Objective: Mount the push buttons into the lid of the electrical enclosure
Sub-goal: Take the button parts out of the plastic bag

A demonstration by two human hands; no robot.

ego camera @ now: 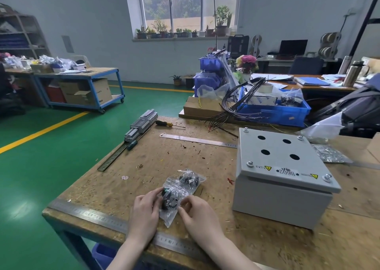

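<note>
- "B602" is read, upside down, on a white sticker on the lid of the grey enclosure; two yellow warning triangles flank it.
- Lid: four round holes seen, screws at the corners.
- Push buttons: dark, in a clear plastic bag, on the tabletop left of the enclosure.
- Bag is pinched by left hand and right hand, fingers closed on the plastic.
- Steel ruler lies behind the bag.

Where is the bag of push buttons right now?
In the head view the clear plastic bag of push buttons lies low and centre on the wooden workbench, pinched between the left hand and right hand, left of the grey enclosure.
</note>
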